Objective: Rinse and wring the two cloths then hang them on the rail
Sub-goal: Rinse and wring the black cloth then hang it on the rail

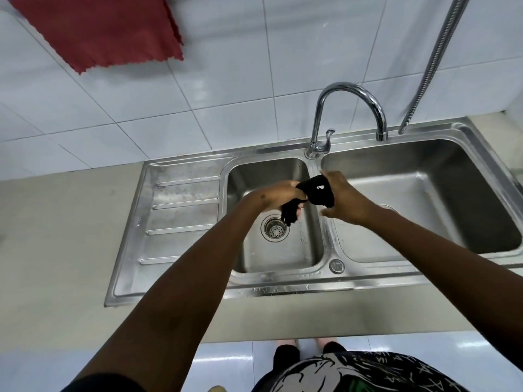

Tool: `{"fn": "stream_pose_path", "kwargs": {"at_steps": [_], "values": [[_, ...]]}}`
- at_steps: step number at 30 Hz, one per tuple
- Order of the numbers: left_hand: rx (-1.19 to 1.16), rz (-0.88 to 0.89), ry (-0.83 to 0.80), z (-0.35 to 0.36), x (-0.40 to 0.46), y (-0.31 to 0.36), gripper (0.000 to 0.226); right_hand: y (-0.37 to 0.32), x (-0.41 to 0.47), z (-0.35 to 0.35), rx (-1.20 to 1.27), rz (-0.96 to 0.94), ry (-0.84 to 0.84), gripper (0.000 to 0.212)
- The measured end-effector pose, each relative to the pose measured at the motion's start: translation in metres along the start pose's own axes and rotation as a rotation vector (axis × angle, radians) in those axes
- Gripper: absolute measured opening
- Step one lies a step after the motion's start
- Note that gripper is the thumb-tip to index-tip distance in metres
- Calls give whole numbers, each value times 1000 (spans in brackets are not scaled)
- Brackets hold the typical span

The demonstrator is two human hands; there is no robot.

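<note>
A black cloth [317, 190] is bunched and twisted between both my hands above the divider of a steel double sink [319, 284]. My left hand [276, 195] grips its left end over the small left basin, and a dark tail hangs down toward the drain [276, 228]. My right hand [343, 199] is closed around the cloth's right end. A red cloth [104, 29] hangs spread against the white tiled wall at the top left; whatever holds it lies outside the frame.
A curved chrome tap [351, 91] stands behind the divider, its spout over the large right basin [424, 193]; no water is running. A metal hose [435, 55] hangs at the right. The ribbed drainboard [181, 222] lies left of the basins.
</note>
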State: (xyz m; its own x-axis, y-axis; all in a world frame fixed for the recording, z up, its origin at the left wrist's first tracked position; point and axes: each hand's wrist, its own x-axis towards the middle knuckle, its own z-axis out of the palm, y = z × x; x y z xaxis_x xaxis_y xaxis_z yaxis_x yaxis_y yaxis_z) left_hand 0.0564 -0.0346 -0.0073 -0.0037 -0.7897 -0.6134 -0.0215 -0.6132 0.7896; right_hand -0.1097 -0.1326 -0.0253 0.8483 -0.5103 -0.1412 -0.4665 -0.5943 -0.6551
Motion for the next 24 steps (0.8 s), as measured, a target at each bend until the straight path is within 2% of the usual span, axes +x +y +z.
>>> {"fn": "stream_pose_path", "kwargs": {"at_steps": [2,4,6,8,9,12,14,17,18,20,23,24], "values": [[-42,-36,-26,-6,-4,3,8,-1,8,10,-176,-95,124,71],[12,-36,-27,-14,-10,4,7,-1,15,10,-287,-130,154,57],[170,-11,5,-23,-19,4,19,-2,19,3,-346,-146,111,40],[396,34,104,-31,-25,2,42,-7,21,-4,-418,-129,70,33],[502,65,160,-32,-26,1,46,-10,22,-7,-463,-111,70,31],[789,213,291,-32,-28,0,37,-20,29,-18,-573,-34,76,22],[934,303,404,-33,-30,-2,31,-30,34,-25,-560,11,-10,23],[1143,399,580,-39,-33,-10,28,-46,39,-36,-352,73,-280,26],[1178,425,608,-41,-34,-11,29,-51,39,-38,-289,99,-344,22],[1162,433,600,-45,-36,-10,31,-55,40,-40,-238,92,-336,23],[978,367,465,-50,-42,-3,35,-57,38,-38,-220,-49,-170,19],[889,323,404,-52,-46,1,36,-59,34,-37,-217,-120,-112,26]]}}
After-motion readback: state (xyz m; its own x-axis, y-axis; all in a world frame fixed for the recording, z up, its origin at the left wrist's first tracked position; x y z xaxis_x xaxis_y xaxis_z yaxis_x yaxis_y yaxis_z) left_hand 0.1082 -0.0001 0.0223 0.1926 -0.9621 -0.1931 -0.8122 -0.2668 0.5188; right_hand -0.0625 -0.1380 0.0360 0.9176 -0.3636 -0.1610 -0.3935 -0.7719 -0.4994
